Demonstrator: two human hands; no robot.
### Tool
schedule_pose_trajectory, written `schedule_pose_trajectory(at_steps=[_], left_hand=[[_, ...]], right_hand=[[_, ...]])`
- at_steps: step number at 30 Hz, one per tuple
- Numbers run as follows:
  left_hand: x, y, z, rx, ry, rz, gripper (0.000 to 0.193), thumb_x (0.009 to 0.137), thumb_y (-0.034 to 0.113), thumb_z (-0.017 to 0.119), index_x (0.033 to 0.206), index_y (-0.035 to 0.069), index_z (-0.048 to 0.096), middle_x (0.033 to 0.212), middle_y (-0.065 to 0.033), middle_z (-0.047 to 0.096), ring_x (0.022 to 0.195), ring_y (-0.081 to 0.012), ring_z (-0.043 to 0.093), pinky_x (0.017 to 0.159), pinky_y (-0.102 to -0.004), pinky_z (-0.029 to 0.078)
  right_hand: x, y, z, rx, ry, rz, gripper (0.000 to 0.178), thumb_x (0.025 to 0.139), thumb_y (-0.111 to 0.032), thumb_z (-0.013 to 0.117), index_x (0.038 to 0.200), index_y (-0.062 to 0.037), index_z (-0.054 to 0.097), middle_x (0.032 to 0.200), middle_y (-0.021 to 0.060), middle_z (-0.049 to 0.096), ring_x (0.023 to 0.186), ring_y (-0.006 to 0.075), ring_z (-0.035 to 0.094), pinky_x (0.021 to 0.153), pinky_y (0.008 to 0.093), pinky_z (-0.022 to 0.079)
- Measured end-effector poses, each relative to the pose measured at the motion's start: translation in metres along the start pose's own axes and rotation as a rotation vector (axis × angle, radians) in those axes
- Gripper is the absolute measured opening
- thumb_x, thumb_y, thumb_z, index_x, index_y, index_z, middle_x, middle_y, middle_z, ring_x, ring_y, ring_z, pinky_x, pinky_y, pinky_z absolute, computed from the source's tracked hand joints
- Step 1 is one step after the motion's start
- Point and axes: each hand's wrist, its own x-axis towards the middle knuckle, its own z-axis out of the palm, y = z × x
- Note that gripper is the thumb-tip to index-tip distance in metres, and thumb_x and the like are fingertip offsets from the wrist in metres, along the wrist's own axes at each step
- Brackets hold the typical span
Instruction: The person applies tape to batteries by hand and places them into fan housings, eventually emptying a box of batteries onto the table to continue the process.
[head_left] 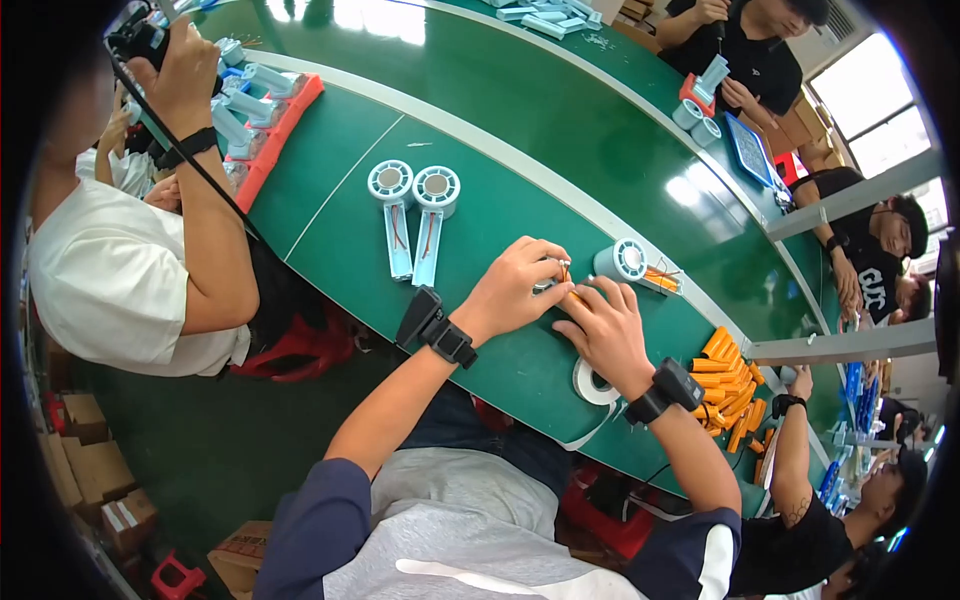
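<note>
My left hand (515,290) and my right hand (608,328) meet over the green table, fingertips close together. In my right hand is an orange battery cell (574,298), mostly covered by the fingers. The left fingers are pinched beside its end, near thin reddish wires (565,270); what exactly they grip is hidden. Just beyond my right hand lies a light-blue handheld fan housing (625,260) with an orange cell and wires in its handle. To the left, two more fan housings (390,182) (437,190) lie side by side, wires showing in their open handles.
A roll of white tape (583,392) lies beside my right wrist, near the table edge. Further right is a pile of orange cells (728,385). A red rack (285,130) holds blue housings at left. Co-workers sit on both sides and across the green conveyor belt (560,130).
</note>
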Motion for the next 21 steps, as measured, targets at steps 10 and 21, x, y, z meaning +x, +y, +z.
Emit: schedule_pose_trajectory(at_steps=[10, 21], left_hand=[[0.011, 0.012, -0.019, 0.175, -0.373, 0.071, 0.046, 0.080, 0.012, 0.075, 0.124, 0.010, 0.063, 0.130, -0.0145, 0.057, 0.120, -0.0353, 0.054, 0.100, -0.0437, 0.046], [0.082, 0.026, -0.028, 0.236, -0.583, 0.009, 0.040, 0.071, -0.002, 0.071, 0.110, 0.003, 0.062, 0.116, -0.0151, 0.058, 0.106, -0.0354, 0.059, 0.093, -0.0393, 0.049]], right_hand=[[-0.034, 0.005, -0.003, 0.278, -0.047, 0.180, 0.033, 0.088, -0.029, 0.072, 0.119, -0.0199, 0.071, 0.133, 0.0073, 0.061, 0.132, 0.0339, 0.048, 0.107, 0.0506, 0.039], [-0.096, -0.008, -0.029, 0.682, 0.442, 0.490, 0.046, 0.088, -0.020, 0.073, 0.132, -0.0159, 0.063, 0.141, 0.0156, 0.056, 0.137, 0.0351, 0.046, 0.112, 0.0487, 0.038]])
